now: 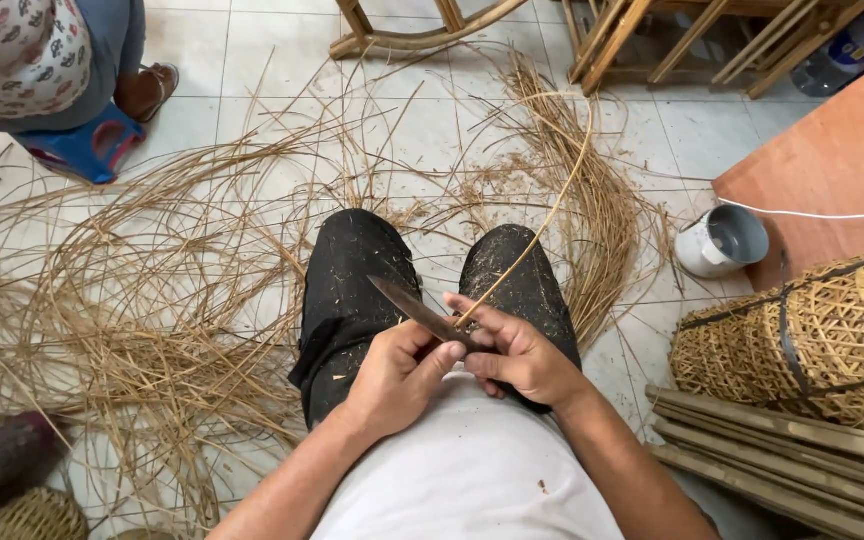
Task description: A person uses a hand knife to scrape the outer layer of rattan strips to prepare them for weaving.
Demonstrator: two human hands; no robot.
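- Head view: the left hand (397,375) has its fingers clamped on the handle of a knife (420,312), blade pointing up-left over the lap
- The right hand (517,352) has its fingers pinched together on a thin cane strip (552,210), meeting the blade and curving away over the right knee
- Loose cane strands (152,300) cover the tiled floor (432,125); a woven basket (812,335) lies at right

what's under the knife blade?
Under the knife, held in the left hand, lie the black-trousered knees, flecked with shavings. The right hand pinches a thin cane strip at the blade. The handle is covered by the fingers.
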